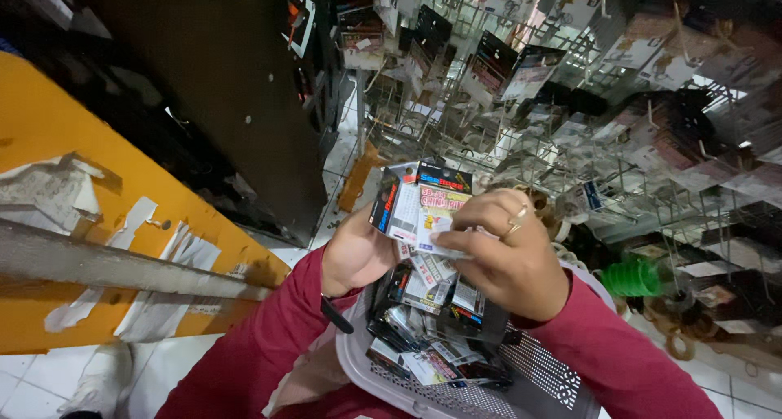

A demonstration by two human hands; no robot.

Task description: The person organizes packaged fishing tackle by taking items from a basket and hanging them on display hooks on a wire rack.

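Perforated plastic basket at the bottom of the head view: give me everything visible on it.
The pale grey perforated plastic basket sits low in the frame, against the person's red-sleeved lap or arms. Its wall is pierced by rows of small holes and topped by a smooth rolled rim. It looks upright, though it is cut off by the bottom edge. It is heaped with small carded packets, mostly black and white. The right hand hovers over the pile, and the left hand is just above the far rim; contact with the basket itself cannot be told.

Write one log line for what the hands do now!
left hand: holds small carded packets | right hand: pinches same stack | below: perforated grey plastic basket of packets
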